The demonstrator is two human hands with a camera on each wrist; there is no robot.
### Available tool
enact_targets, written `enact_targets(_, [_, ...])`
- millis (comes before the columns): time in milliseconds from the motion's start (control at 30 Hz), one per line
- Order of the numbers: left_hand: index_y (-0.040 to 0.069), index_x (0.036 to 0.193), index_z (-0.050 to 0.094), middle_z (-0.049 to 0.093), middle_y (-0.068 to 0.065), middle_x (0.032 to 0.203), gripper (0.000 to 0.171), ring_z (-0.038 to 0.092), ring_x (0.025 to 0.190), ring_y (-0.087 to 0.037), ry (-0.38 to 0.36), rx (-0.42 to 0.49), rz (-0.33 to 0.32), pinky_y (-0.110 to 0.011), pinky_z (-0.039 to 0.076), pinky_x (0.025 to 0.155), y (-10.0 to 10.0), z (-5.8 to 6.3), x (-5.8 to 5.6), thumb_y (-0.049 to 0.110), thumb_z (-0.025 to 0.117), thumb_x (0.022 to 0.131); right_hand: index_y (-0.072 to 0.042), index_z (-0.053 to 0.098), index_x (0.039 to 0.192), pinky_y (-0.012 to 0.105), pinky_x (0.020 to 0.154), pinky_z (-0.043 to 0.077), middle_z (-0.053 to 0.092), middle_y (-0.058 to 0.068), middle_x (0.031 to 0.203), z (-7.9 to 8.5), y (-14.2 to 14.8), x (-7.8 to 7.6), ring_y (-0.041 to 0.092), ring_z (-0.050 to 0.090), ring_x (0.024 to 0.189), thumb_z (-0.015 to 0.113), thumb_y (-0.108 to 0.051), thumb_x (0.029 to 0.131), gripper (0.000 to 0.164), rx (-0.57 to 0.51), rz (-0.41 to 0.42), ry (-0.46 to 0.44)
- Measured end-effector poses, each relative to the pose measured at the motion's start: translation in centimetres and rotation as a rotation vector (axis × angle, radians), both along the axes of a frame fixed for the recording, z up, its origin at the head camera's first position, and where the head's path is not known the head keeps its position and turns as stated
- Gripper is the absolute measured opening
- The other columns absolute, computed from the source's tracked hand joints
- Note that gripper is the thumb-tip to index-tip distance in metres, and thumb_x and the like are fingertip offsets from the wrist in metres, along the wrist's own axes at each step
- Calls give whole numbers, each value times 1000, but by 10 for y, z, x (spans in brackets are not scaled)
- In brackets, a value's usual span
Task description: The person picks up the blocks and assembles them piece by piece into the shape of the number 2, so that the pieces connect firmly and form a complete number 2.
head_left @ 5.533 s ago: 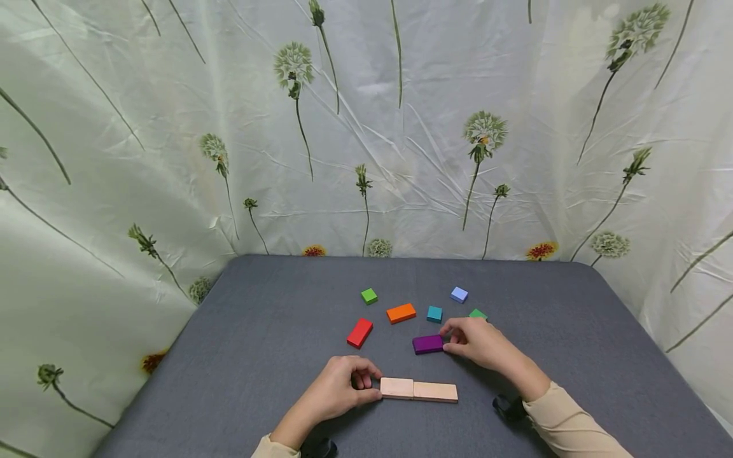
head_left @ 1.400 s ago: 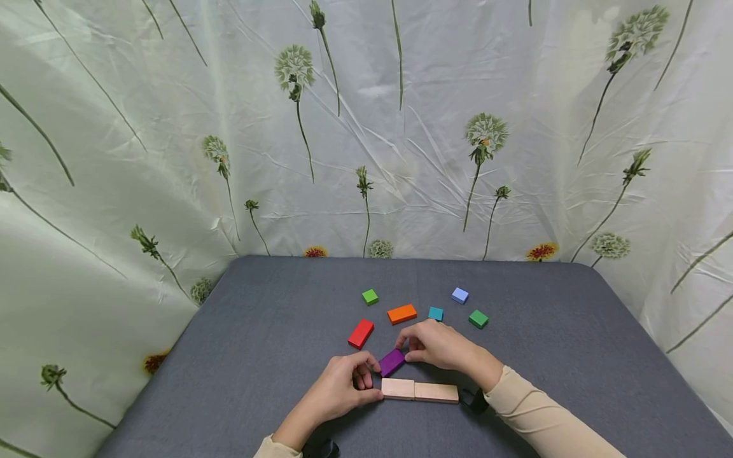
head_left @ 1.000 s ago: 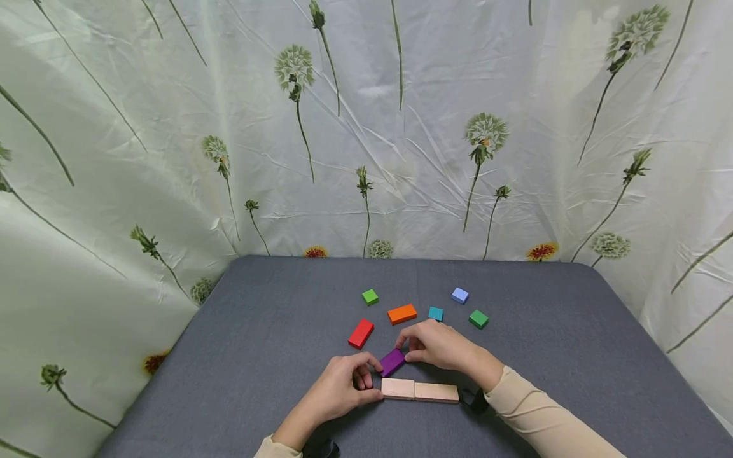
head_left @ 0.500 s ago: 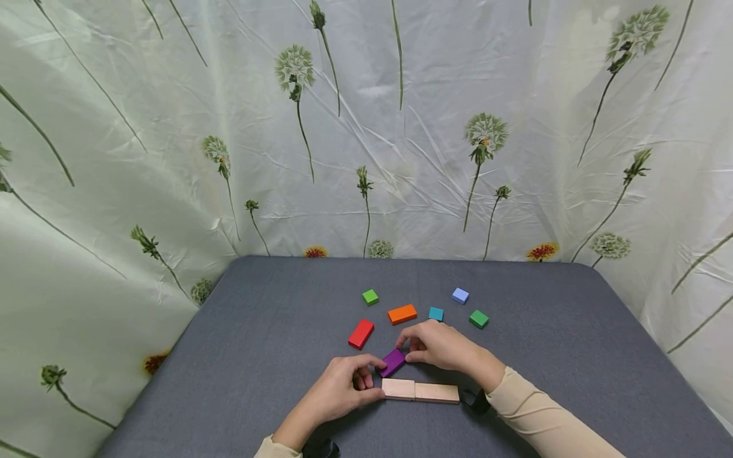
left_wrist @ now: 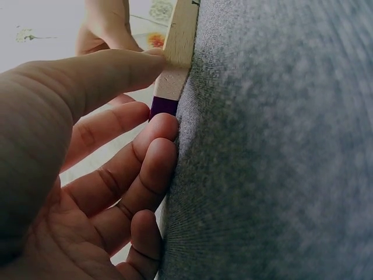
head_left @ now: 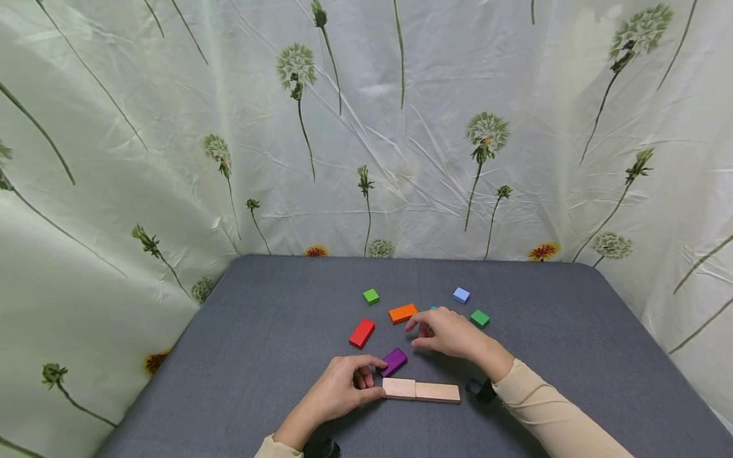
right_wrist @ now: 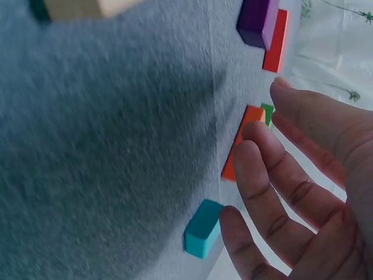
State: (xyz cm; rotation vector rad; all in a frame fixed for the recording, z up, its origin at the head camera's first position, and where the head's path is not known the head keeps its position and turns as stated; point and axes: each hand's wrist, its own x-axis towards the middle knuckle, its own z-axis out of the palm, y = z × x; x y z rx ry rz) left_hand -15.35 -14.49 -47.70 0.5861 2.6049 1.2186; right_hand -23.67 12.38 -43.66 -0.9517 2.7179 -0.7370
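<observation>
My left hand [head_left: 339, 387] rests beside two plain wooden blocks lying end to end. Its thumb touches the end of the left wooden block [head_left: 399, 388], which meets the right wooden block [head_left: 438, 392]. The index fingertip is at the left end of a tilted purple block [head_left: 395, 361] just behind them; only a small purple part shows in the left wrist view. My right hand [head_left: 452, 334] hovers above the table behind and to the right of the purple block. Its loosely bent fingers hold nothing, close to the orange block [head_left: 402, 313] and a mostly hidden teal block [right_wrist: 203, 227].
On the grey table [head_left: 275, 331] lie a red block [head_left: 362, 334], a light green block [head_left: 371, 296], a pale blue block [head_left: 460, 295] and a darker green block [head_left: 479, 319]. A flowered curtain [head_left: 401, 146] hangs behind the table.
Earlier my right hand brought the purple block leftward to the wooden blocks. It has now let go and moved back to the right. My left index finger has shifted slightly onto the purple block.
</observation>
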Motion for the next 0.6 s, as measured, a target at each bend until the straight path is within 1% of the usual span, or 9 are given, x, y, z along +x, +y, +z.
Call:
enact_targets(167, [18,122,78,63,12,80,37,56,70,0,-6,1,5,-20,47,64,0,1,0,22,91,88,-12,78,114,22,61,42,63,-9,76,3,3,-7,3,50,64,82,-18,96,19,3,-43,12])
enact_targets(367, [17,122,78,63,12,79,36,56,70,1,-1,17,3,-20,48,64,0,1,0,22,91,88,-10,77,115,24,60,41,63,-8,76,6,5,-15,6,51,63,82,-18,96,21,5,-100,14])
enact_targets(600, [17,121,78,63,12,79,36,56,70,1,-8,17,7,-20,47,64,1,1,0,22,91,88,-7,76,121,24,59,41,62,-5,77,4,6,-26,8,50,63,81,-19,97,27,4,-124,16])
